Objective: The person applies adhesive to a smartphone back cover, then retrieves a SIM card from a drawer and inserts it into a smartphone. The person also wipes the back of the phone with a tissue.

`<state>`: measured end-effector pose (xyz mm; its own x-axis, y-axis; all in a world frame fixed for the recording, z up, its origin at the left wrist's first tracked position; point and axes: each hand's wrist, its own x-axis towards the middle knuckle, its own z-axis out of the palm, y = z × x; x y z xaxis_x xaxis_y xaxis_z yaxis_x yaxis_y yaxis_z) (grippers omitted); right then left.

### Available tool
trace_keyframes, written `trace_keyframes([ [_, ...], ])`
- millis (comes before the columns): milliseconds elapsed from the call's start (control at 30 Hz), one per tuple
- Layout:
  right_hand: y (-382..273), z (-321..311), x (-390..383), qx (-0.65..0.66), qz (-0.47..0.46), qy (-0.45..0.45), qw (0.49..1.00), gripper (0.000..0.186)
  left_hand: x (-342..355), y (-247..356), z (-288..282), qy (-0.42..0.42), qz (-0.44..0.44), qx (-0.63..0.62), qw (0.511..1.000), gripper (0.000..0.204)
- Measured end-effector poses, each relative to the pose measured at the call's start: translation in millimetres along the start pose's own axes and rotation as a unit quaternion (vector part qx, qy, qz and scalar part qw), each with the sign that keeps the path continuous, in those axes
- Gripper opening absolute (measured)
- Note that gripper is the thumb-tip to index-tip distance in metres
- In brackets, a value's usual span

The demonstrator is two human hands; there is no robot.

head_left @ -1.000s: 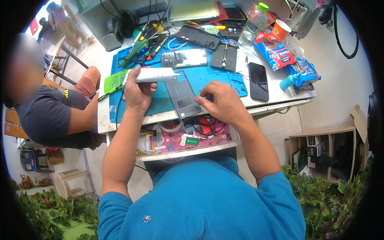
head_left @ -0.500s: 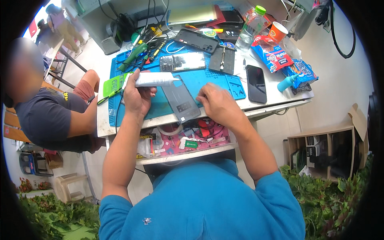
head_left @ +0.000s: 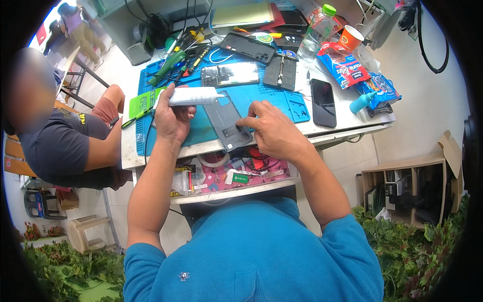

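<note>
Grey phone back panel (head_left: pixel 224 117) laid slantwise on the blue mat (head_left: pixel 249 99), lower end at the front edge of the table (head_left: pixel 133 153), above the opened drawer (head_left: pixel 236 193). White tube (head_left: pixel 193 95) gripped in the left hand (head_left: pixel 173 119), fingers closed around it; nozzle pointed right, over the panel's upper end. Right hand (head_left: pixel 275 132) half curled, index fingertip held at the panel's right side; contact, or anything small pinched there, cannot be told. Opened phone (head_left: pixel 230 74) placed beyond the panel; dark-screened phone (head_left: pixel 323 103) set down to the right.
</note>
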<state>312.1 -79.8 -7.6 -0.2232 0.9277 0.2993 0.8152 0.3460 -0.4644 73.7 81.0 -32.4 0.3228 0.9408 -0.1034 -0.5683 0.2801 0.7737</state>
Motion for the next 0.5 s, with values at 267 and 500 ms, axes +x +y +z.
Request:
trace_keyframes([
  [267,5.5,-9.9,-5.9,0.010,0.040,0.077,0.996,0.016,-0.7,-0.6,-0.1,-0.013,-0.003,0.016,1.000,0.042],
  [500,7.4,-17.6,-37.7,0.026,0.087,0.101,0.991,0.018,-28.1,-6.7,22.9,-0.021,0.021,0.161,0.987,0.039],
])
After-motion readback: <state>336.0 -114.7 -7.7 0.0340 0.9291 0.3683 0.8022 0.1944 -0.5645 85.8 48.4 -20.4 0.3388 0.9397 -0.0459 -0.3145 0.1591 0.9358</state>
